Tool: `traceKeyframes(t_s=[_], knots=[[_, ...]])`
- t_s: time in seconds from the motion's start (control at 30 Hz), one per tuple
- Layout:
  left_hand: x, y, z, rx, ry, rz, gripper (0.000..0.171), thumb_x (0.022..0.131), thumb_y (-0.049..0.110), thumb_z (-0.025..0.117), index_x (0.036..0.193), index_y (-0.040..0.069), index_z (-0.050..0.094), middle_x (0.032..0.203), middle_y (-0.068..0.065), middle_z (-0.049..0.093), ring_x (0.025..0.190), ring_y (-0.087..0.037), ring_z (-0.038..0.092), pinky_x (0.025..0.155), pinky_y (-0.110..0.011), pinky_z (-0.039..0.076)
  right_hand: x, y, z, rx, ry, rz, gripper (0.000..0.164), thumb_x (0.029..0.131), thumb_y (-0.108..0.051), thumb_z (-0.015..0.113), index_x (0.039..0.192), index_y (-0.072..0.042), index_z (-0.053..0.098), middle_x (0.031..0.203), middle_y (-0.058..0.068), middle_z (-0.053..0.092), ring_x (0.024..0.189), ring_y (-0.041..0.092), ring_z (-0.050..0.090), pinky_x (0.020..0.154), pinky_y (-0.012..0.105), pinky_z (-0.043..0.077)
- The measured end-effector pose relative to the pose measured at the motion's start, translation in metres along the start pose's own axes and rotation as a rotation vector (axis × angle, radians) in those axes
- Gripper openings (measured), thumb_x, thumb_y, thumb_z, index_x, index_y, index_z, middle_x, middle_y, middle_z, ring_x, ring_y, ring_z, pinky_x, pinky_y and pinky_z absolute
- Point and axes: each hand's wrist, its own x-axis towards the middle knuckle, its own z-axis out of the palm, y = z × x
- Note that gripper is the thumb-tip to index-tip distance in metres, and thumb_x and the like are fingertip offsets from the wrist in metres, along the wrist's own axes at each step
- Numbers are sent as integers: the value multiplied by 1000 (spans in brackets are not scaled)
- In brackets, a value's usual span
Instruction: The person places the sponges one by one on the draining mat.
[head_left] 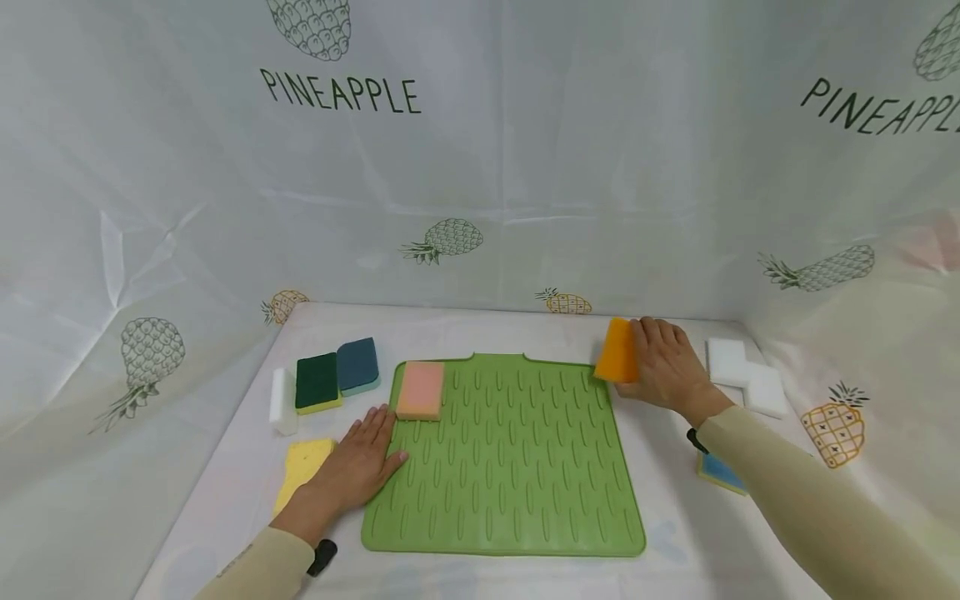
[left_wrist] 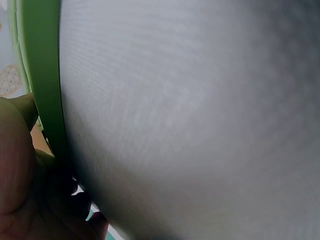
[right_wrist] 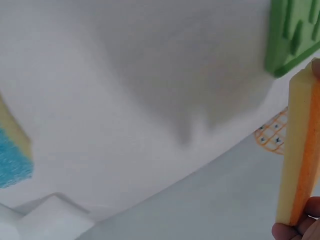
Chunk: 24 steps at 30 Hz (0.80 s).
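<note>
My right hand [head_left: 665, 365] grips an orange sponge [head_left: 618, 352] by its edges, at the far right corner of the green mat [head_left: 510, 533]. In the right wrist view this sponge [right_wrist: 300, 150] shows a pale yellow layer beside the orange one, with fingertips at its ends. My left hand [head_left: 362, 457] lies with its fingers extended on the mat's left edge. A pink sponge [head_left: 421, 389] rests on the mat's far left corner, just beyond the left fingertips. The left wrist view is mostly filled by a blurred pale surface beside the mat's green edge [left_wrist: 42, 75].
Left of the mat lie a dark green sponge [head_left: 317, 382], a blue sponge [head_left: 357, 364], a white block [head_left: 282, 400] and a yellow sponge [head_left: 303, 468]. On the right are white blocks [head_left: 726, 362] and a blue-and-yellow sponge [head_left: 722, 472], partly under the forearm. A pineapple-print curtain [head_left: 487, 167] stands behind.
</note>
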Motion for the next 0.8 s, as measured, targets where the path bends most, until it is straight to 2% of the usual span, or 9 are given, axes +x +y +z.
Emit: traceKeyframes(t_s=[0.37,0.7,0.8], knots=[[1,0,1,1,-7,-3,77,111,43,52,163,-8,27,172,-27,25,160,-45,22,128,-61,27,15,-35,-4,-46,68,-122,115,74,-64,83,149,11,37,144,32,47,130,49,48,111,63,43],[2,0,0,7,-12,-8,77,111,44,52,163,-7,28,172,-26,25,161,-44,21,128,-60,26,30,-74,-8,36,-2,-170,108,81,-66,71,153,7,35,148,28,45,133,44,47,111,57,48],[2,0,0,13,-17,-10,77,111,44,52,163,-7,27,172,-26,24,161,-44,21,129,-60,26,36,-88,-8,58,9,-193,105,82,-65,69,152,7,38,146,27,46,131,44,49,109,56,50]])
